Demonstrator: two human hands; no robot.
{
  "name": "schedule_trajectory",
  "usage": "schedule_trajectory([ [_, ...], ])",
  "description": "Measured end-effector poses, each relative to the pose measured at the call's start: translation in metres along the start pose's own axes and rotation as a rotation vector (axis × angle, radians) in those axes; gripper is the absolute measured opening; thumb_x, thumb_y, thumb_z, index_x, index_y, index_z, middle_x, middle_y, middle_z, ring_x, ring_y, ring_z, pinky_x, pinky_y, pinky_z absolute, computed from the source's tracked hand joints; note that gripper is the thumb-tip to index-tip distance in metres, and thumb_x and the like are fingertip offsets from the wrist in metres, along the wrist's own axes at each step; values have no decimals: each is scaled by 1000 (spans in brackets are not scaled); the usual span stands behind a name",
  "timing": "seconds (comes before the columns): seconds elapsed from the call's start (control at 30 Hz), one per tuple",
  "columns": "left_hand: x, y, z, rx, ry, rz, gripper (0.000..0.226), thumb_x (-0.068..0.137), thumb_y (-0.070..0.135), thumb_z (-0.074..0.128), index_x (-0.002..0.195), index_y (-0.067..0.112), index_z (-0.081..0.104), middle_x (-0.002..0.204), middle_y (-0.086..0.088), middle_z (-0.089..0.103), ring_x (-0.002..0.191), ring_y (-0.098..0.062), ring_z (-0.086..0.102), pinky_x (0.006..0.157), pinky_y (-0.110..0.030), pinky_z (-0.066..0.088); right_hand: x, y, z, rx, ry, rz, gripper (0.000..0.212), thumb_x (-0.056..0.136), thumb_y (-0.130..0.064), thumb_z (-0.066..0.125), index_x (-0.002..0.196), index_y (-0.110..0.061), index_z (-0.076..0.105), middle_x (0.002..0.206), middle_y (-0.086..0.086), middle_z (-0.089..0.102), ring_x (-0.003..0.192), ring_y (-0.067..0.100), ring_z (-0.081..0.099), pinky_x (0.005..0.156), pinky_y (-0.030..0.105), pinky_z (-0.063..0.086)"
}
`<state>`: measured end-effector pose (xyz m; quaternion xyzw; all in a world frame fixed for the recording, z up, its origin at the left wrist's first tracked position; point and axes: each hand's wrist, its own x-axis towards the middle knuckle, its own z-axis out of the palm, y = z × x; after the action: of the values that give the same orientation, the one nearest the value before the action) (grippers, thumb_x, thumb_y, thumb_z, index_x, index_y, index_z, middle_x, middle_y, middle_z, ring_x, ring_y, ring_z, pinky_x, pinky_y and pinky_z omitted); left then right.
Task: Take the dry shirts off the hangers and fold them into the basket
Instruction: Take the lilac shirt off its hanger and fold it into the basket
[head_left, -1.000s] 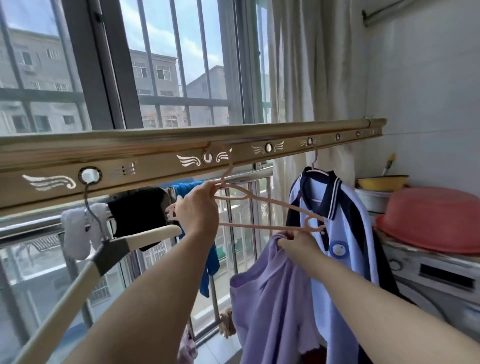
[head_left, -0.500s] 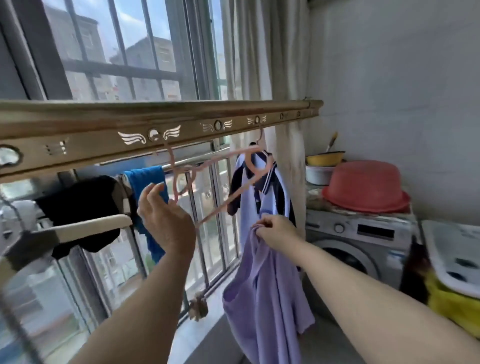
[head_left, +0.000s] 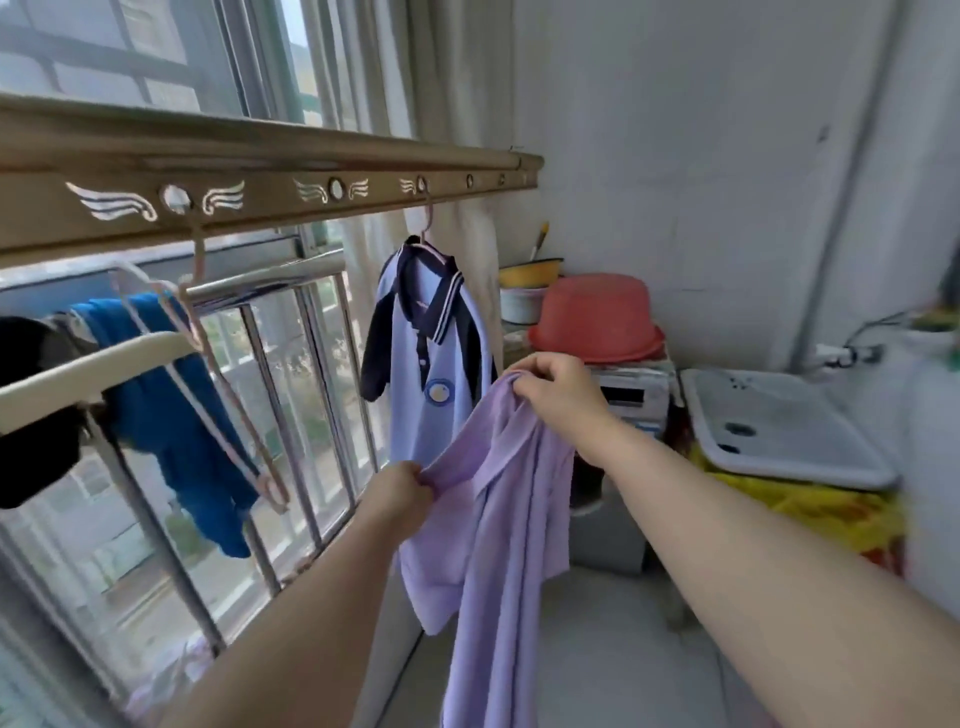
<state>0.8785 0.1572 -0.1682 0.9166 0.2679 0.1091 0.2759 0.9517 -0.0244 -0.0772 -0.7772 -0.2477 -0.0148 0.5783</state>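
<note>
Containers: red basin (head_left: 597, 317) sits upside down on top of the washer (head_left: 631, 397), so its contents are hidden. Behind it, at the curtain, a yellow bowl (head_left: 531, 267) is stacked on a white pot (head_left: 519, 305); a yellow-tipped handle sticks up out of the bowl (the tool itself can't be made out). To the right, a white sink tub (head_left: 779, 431) shows two dark holes in its floor.

Hands: both are closed on the purple shirt (head_left: 493, 519), which is off its hanger and hangs in the air betw. them, in front of the washer.
- Left hand (head_left: 400, 491): low, fingers curled, pinching a bunched edge of the fabric at the shirt's left side.
- Right hand (head_left: 556, 387): higher and further out, fingers curled over a gathered top edge, thumb side facing up. The rest of the shirt drapes down below both grips.

Other items: drying rail (head_left: 260, 192) w/ winged holes runs across the top. A bare pink hanger (head_left: 199, 270) hangs from one hole at left, tilted steeply. A light-blue polo w/ navy collar and sleeves (head_left: 426, 358) hangs on a second hanger further along, just beyond the purple shirt. A blue garment (head_left: 171, 410) and a black one (head_left: 31, 431) are draped over the window railing at left.
</note>
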Motion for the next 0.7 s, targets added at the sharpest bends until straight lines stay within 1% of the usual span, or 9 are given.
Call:
schedule_trajectory([
  [0.13,9,27,-1,-221,115,-55,15,77,8,54,74,15,67,70,-7,61,75,-29,58,56,-27,37,-7,23,-65,-116,233,39,20,83,-13,54,80,-25,70,83,-8,70,82,13,62,76,28,47],
  [0.23,10,59,1,-429,163,-38,13,75,10,56,70,15,68,67,-6,60,71,-28,56,57,-27,38,-20,44,-113,-235,312,134,15,84,-17,56,80,-24,69,84,-6,69,83,15,60,72,26,43],
  [0.37,-2,117,11,-561,109,1,19,66,19,57,72,6,70,65,-7,57,63,-24,49,57,-27,37,-46,65,-177,-316,194,204,8,82,-29,68,82,-21,71,79,-7,66,79,12,58,64,23,41],
  [0.43,-11,142,14,-575,92,-3,15,64,20,57,65,8,67,60,-5,53,62,-25,47,59,-28,37,-56,71,-205,-326,67,222,22,72,-36,80,87,-22,72,85,-9,67,81,6,58,71,22,43],
  [0.47,-19,160,19,-563,65,-4,12,60,20,57,61,10,63,58,-4,50,62,-25,45,58,-28,36,-63,77,-225,-379,25,230,28,67,-34,84,88,-21,71,87,-8,67,82,6,57,73,24,43],
  [0.53,-31,187,23,-557,-7,2,12,55,21,57,61,11,58,58,-4,46,62,-24,42,54,-28,32,-69,84,-250,-456,15,206,24,69,-27,84,84,-16,70,84,2,67,81,10,54,70,25,38],
  [0.57,-38,203,29,-559,-60,8,16,54,23,58,65,10,58,60,-4,47,63,-24,43,53,-27,31,-75,87,-266,-453,76,198,20,73,-25,82,82,-11,71,84,10,68,81,11,51,68,25,36],
  [0.63,-50,224,37,-593,-174,4,24,51,26,58,69,9,58,67,-7,51,59,-24,45,50,-26,32,-83,90,-292,-396,220,211,25,81,-25,75,85,-1,71,87,22,66,78,13,48,66,26,32],
  [0.7,-62,243,48,-685,-307,-7,15,58,23,68,62,9,63,63,-8,59,49,-24,54,53,-25,39,-92,93,-316,-330,320,231,35,84,-29,71,82,6,66,75,25,57,73,16,45,61,27,27],
])
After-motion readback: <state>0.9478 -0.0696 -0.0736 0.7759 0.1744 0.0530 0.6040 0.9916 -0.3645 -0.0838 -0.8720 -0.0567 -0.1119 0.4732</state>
